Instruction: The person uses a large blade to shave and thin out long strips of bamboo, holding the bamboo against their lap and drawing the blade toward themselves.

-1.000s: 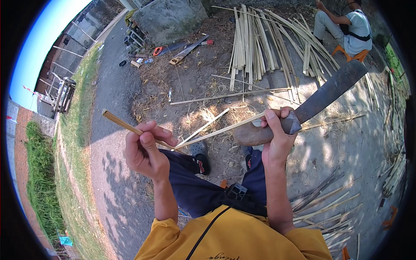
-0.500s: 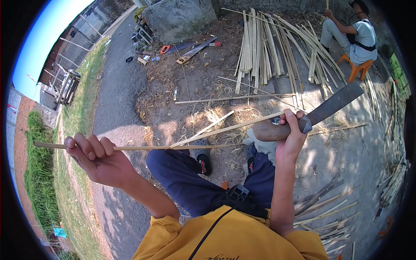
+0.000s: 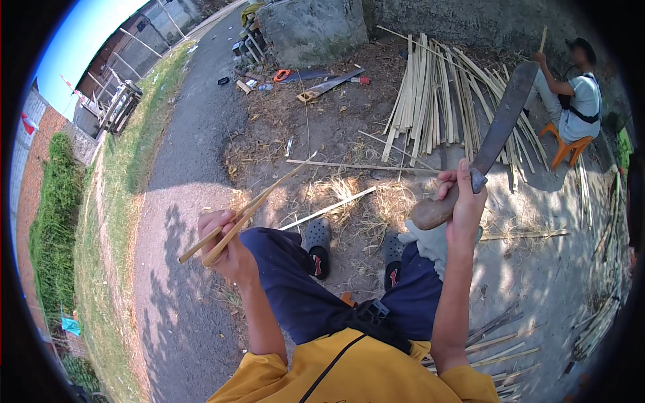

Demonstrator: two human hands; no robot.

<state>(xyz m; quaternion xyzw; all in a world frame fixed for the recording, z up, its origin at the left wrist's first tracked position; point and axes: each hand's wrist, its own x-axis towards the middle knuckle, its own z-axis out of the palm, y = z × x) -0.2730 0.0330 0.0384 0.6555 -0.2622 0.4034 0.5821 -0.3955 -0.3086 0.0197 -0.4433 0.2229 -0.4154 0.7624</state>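
Outdoors; ahead, a big pile of pale strips [image 3: 426, 94] lies on the ground [image 3: 359, 252], partly hidden by the blade of a big knife [image 3: 508, 111]; L of the pile, 2 saws [image 3: 332, 85] lie near a concrete block [image 3: 312, 30]; far R, a person [image 3: 579, 101] sits on an orange stool [image 3: 566, 146]; 1 loose strip [image 3: 329, 208] slants over shavings [image 3: 383, 203], near the grey shoes [image 3: 318, 232]; L hand [image 3: 230, 245] is closed round 2 thin strips [image 3: 269, 190], raised off the ground, long axis lower L to upper R, near ends splayed, far ends converging; R hand [image 3: 463, 201] is wrapped round the knife's handle [image 3: 431, 215], blade pointing up & R, butt lower L.
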